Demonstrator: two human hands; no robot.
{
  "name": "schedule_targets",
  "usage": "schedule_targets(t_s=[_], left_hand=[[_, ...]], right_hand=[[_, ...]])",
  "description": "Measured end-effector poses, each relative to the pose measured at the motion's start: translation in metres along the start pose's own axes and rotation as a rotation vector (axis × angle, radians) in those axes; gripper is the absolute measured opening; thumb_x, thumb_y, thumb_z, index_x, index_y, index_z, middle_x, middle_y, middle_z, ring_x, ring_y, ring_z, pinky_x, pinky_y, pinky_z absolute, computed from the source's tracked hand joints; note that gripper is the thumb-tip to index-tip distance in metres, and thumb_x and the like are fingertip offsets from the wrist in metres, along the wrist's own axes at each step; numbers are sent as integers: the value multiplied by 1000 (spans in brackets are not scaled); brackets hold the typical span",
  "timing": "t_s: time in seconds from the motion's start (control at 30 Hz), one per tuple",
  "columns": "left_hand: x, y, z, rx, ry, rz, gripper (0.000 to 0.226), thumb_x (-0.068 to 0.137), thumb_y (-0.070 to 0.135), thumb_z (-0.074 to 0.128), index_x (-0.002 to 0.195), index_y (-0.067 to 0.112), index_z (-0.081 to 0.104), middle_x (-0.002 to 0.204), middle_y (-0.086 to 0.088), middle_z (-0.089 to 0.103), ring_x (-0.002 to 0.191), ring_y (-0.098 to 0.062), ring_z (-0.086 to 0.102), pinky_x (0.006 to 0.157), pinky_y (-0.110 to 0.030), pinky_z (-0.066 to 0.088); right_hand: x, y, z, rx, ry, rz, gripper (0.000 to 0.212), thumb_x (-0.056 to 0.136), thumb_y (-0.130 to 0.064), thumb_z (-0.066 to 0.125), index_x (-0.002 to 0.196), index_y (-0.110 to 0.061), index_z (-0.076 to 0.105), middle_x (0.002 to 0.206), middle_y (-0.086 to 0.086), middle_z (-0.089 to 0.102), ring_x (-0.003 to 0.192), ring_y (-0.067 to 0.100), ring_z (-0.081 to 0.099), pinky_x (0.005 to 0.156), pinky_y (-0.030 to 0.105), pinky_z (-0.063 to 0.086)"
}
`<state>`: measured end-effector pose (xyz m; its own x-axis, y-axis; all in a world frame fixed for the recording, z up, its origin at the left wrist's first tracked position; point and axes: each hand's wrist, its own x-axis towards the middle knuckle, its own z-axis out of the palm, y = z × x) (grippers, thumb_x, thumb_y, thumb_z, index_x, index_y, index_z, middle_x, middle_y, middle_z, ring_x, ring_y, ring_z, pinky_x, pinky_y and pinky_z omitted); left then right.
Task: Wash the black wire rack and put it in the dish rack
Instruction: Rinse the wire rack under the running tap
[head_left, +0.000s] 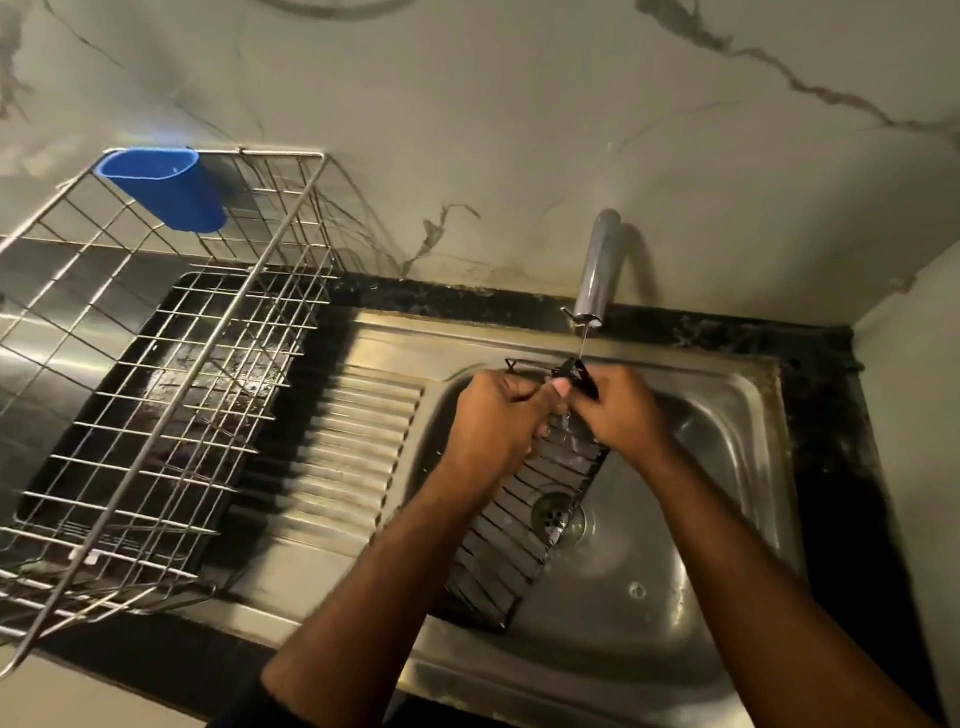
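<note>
Over the steel sink (727, 395), I saw my left hand (493, 421) and right hand (621, 410), fingers curled, gripping the black wire rack (524, 519) beneath the faucet (597, 270).

Brushed, wet-shining steel sink (717, 395) with ribbed drainboard (358, 441), matt black coated wire rack (519, 519), bright metal-wire dish rack (156, 364), smooth blue plastic cup (171, 192), glossy veined marble wall (519, 130).

No readable text, labels, brands, numbers or signs on anything in view
</note>
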<state>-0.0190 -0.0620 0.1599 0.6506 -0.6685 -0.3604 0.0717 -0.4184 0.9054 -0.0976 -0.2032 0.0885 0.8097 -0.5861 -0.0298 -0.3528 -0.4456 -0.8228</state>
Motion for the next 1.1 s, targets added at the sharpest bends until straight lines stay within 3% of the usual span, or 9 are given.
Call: schedule_targets(t_s=[0.13, 0.23, 0.3, 0.47, 0.57, 0.67, 0.8, 0.97, 1.1], left_hand=[[2, 2, 7, 69, -25, 37, 31, 96, 31, 69, 82, 3, 74, 51, 4, 53, 37, -5, 42, 36, -16, 33], [7, 1, 4, 52, 25, 55, 30, 96, 31, 68, 81, 5, 74, 52, 6, 55, 36, -3, 43, 36, -15, 33], [12, 0, -3, -25, 56, 22, 31, 97, 31, 68, 83, 4, 74, 52, 5, 53, 37, -5, 40, 35, -17, 31], [23, -14, -14, -106, 92, 11, 29, 98, 32, 66, 81, 9, 73, 53, 4, 51, 38, -7, 37, 34, -19, 28], [27, -22, -17, -86, 104, -1, 30, 96, 35, 68, 76, 14, 73, 52, 3, 52, 38, -9, 37, 35, -17, 26], [25, -28, -16, -36, 99, 25, 29, 97, 31, 67, 81, 9, 74, 52, 2, 56, 38, -9, 41, 36, -17, 30], [16, -34, -11, -48, 100, -20, 38, 101, 37, 60, 83, 6, 74, 56, 0, 62, 43, -10, 52, 41, -20, 41], [11, -46, 0, -207, 68, -124, 48, 102, 43, 55, 77, 7, 75, 82, -22, 74, 63, -21, 63, 72, -39, 58], [14, -46, 6, -249, 113, -137, 45, 101, 42, 57, 76, 8, 73, 67, -6, 68, 60, -12, 57, 62, -27, 51]], right_hand=[[6, -14, 2, 247, 92, -66, 37, 82, 8, 65, 113, -12, 71, 107, -8, 71, 99, -4, 66, 87, 14, 52], [3, 11, 1, -19, -78, 122, 14, 90, -16, 69, 103, -23, 69, 91, -10, 70, 85, 3, 65, 71, 22, 47], [3, 23, -7, -124, -179, 202, 16, 89, -21, 71, 103, -29, 68, 92, -9, 72, 84, 6, 65, 70, 24, 45], [9, -4, -19, 378, -31, 53, 15, 99, -24, 58, 109, -29, 68, 104, -10, 74, 99, 3, 69, 84, 16, 54], [24, -12, -10, 888, 114, 389, 33, 107, -25, 39, 95, -15, 68, 94, 3, 72, 78, 11, 69, 67, 20, 57], [39, -21, -9, 1301, 96, 736, 34, 103, -23, 38, 75, -16, 57, 71, 2, 55, 50, 9, 49, 41, 17, 39], [50, -37, -16, 1397, 62, 689, 26, 102, -17, 34, 83, -14, 51, 55, 0, 51, 40, 6, 41, 36, 15, 25], [36, -54, -21, 1032, -36, 496, 21, 103, -12, 46, 98, -5, 65, 76, 4, 69, 64, 9, 66, 55, 19, 53], [24, -59, -34, 935, -16, 368, 18, 99, 0, 52, 111, 4, 64, 92, 10, 73, 85, 15, 72, 71, 22, 58]])
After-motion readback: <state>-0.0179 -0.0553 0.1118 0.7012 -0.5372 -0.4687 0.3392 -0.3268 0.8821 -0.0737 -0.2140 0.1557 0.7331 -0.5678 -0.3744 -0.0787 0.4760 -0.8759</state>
